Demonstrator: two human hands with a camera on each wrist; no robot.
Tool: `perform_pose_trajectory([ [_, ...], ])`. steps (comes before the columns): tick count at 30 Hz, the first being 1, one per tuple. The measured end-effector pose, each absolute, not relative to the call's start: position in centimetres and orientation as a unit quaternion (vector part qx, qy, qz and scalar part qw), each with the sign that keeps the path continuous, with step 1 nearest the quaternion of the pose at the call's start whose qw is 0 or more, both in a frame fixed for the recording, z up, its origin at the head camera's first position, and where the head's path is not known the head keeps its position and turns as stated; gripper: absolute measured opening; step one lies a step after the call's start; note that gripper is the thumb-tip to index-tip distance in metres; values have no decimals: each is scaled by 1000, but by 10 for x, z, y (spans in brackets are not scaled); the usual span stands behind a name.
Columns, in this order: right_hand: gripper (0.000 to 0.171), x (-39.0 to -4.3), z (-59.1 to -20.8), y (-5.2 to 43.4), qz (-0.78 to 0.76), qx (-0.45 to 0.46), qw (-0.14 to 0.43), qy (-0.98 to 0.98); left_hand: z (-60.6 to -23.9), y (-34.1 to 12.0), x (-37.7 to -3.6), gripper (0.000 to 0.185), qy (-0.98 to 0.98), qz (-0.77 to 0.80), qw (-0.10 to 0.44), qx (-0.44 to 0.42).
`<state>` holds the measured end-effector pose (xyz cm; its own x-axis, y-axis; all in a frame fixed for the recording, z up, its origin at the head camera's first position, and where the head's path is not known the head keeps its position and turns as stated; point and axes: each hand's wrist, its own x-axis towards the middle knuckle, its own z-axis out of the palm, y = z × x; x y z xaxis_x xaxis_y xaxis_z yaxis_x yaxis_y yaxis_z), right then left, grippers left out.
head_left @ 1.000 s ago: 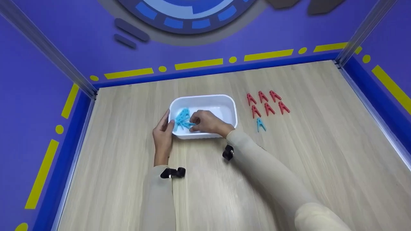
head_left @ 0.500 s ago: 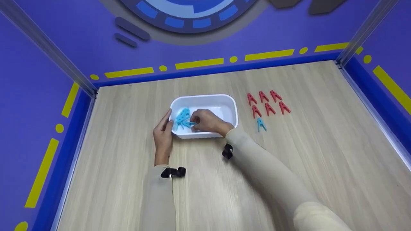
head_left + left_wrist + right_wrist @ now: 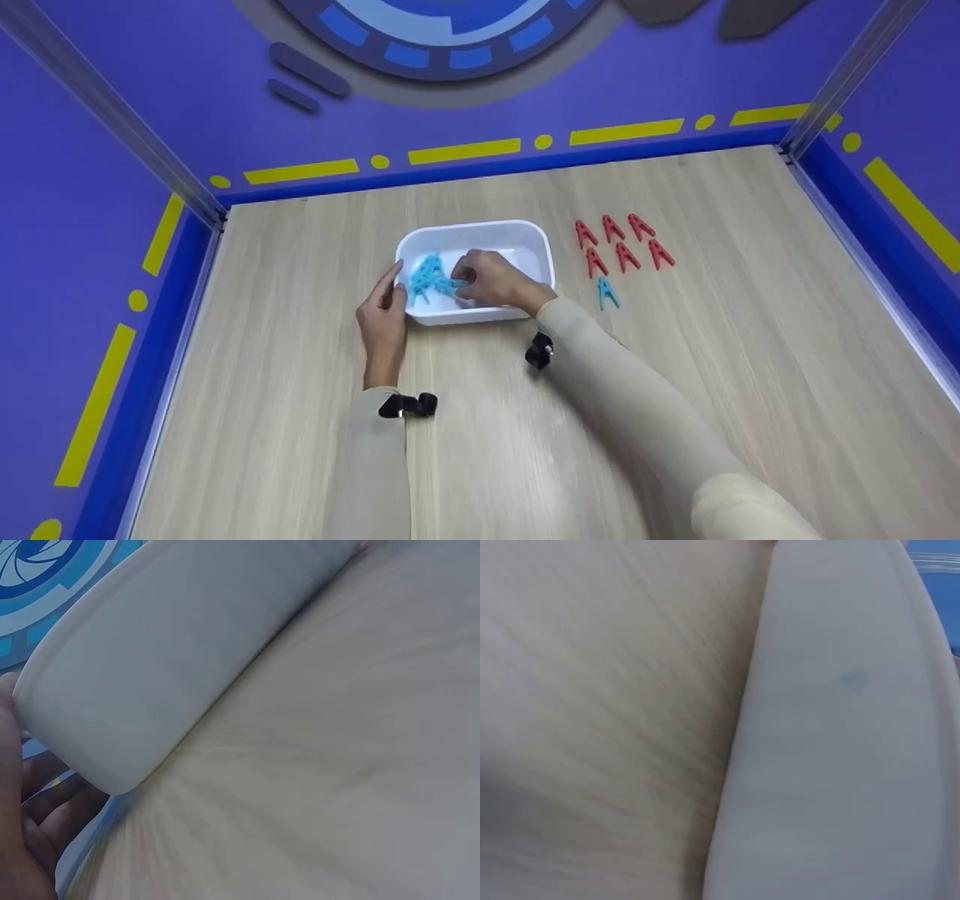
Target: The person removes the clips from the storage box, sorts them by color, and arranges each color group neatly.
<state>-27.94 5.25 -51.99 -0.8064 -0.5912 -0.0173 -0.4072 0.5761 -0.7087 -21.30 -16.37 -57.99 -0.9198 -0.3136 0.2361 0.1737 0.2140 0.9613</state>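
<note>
Your left hand [image 3: 382, 315] steadies the white tub [image 3: 480, 234] with straight fingers while your right hand [image 3: 491, 280] pinches a blue clothes peg [image 3: 431, 277] inside it.

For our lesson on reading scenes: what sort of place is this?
Probably a staged tabletop booth: a wooden table boxed in by purple printed walls, with a white tub and sorted red pegs.

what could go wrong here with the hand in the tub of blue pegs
The blue pegs lie tangled in a pile, so the right hand may lift several at once or drop one. The white tub looks light; if the left hand at its end slips, the tub may slide toward the red pegs.
</note>
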Motion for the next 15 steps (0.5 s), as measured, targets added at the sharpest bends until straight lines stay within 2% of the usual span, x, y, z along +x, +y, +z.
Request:
perform_pose_trajectory([
  [15, 24, -270, -513, 82, -403, -272, 69, 871, -579, -146, -203, 40, -762, -605, 209, 95],
])
